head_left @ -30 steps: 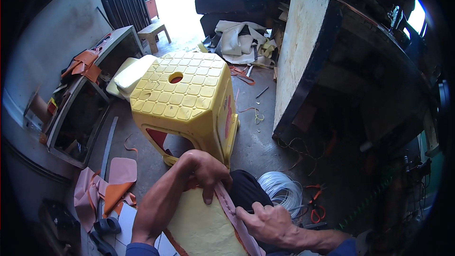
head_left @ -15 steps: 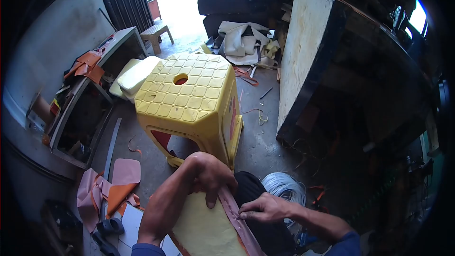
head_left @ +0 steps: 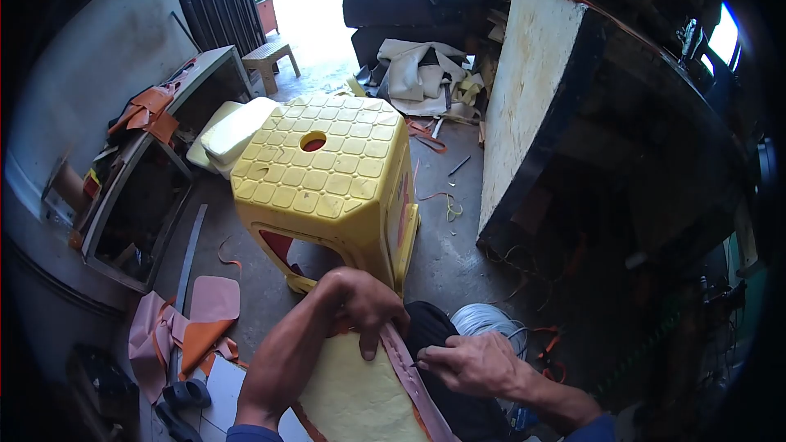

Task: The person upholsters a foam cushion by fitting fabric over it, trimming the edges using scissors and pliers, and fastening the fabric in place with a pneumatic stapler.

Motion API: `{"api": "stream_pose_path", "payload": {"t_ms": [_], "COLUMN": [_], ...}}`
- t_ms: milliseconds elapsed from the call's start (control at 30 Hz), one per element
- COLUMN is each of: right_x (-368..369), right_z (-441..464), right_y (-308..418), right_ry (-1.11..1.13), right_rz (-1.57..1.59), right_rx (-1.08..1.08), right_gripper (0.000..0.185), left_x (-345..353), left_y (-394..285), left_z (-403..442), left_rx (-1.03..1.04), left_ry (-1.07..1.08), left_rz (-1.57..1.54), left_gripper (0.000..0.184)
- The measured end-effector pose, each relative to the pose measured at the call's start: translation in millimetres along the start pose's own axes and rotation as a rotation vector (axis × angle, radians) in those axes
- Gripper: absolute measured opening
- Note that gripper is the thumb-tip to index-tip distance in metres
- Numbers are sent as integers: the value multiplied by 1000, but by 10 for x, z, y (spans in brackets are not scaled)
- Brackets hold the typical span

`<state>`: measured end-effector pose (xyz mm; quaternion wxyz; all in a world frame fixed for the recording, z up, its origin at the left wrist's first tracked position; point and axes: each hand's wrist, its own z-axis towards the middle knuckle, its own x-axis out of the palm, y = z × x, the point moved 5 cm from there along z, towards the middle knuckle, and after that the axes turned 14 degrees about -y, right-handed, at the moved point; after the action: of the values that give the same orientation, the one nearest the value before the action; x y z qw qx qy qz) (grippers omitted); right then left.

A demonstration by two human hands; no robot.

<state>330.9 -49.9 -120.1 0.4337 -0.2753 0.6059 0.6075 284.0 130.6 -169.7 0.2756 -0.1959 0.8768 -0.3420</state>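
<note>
A pale yellow foam pad [head_left: 356,389] lies across my lap, with a pink strip of covering [head_left: 419,397] folded along its right edge and some orange material showing at its borders. My left hand [head_left: 368,307] is closed over the far end of the pad. Its thumb presses on the foam beside the strip, and the other fingers are hidden behind. My right hand [head_left: 475,364] is just right of the strip with thumb and forefinger pinched together. Something small and dark shows at those fingertips, too small to name.
Ahead stands a yellow plastic stool [head_left: 319,155]. A coil of white wire [head_left: 490,319] and red-handled pliers [head_left: 553,356] lie at right, near a tall pale board [head_left: 532,98]. Pink and orange scraps [head_left: 209,319] and a sandal [head_left: 187,393] are at lower left.
My right hand has drawn back slightly to the right from the pink strip and turned, showing more of its back. My left hand keeps its hold on the pad.
</note>
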Motion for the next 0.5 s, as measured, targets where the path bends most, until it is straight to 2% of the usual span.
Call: {"api": "stream_pose_path", "payload": {"t_ms": [67, 167, 500], "right_x": [-18, 30, 15], "right_z": [-15, -31, 48], "right_y": [100, 170, 200], "right_ry": [-93, 68, 204], "right_rz": [-20, -127, -162], "right_rx": [-59, -36, -1], "right_gripper": [24, 33, 40], "left_x": [-5, -19, -3], "left_y": [-3, -19, 10], "left_z": [16, 10, -11], "left_rx": [17, -31, -57], "left_ry": [-8, 23, 12], "left_rz": [4, -6, 2], "left_gripper": [83, 82, 79]}}
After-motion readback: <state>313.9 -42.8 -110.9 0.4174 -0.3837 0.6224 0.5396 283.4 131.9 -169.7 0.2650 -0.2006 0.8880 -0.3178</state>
